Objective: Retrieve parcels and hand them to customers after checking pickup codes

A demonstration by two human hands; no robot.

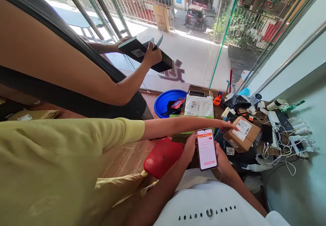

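A smartphone [206,151] with a lit, mostly white screen and an orange banner is held upright in front of my white shirt. My left hand [189,148] grips its left edge, the thumb near the top of the screen. Around the right edge curls my right hand [222,158]. Just beyond it, a cardboard box [251,136] with a white shipping label lies tilted on a black parcel [239,153] marked 2001. Another person's hand [228,126], from a yellow sleeve, points at or touches that label.
A cluttered wooden table [221,98] bears a white parcel [198,104], an orange tape dispenser [217,99], and tangled white cables [280,151]. A red stool [163,158] and blue bin [159,102] stand left. Another person holds a dark box [160,61] by the glass door.
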